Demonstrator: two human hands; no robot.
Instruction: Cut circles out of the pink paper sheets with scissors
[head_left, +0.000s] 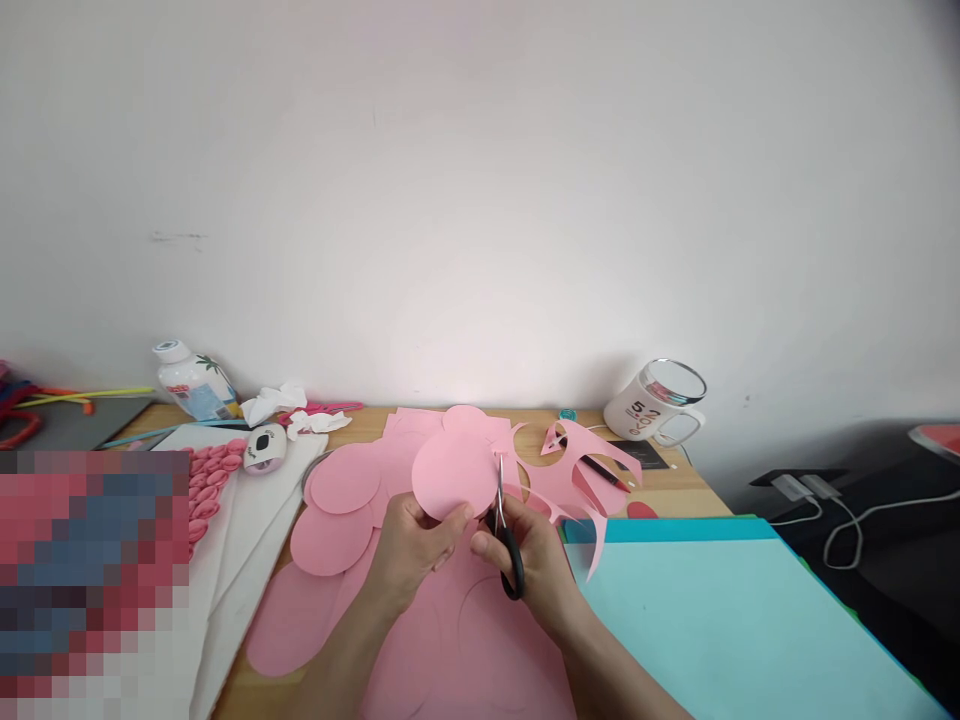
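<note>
Forearms, two, enter from the bottom edge over a large pink paper sheet (465,650) on the wooden desk (682,490).
Left hand (409,545): thumb and fingertips pinched shut on the lower edge of one pink paper circle (454,472), held upright above the desk's middle.
Right hand (525,560): fingers curled through the black handles of one pair of scissors (506,540), blades pointing up at the circle's right edge.
Loose pink circles (345,480): three clearly countable, overlapping, left of the hands.
Pink offcuts (585,470): one spiky pile behind the right hand, one red pen (604,472) lying on it.
Teal paper (720,610): one sheet, right.
Containers: one white mug (651,405) marked "5", back right, contents not visible; one white capped bottle (191,380), leaning at back left, contents not visible.
White sheets (255,540): left, carrying a row of pink petals (210,480).
</note>
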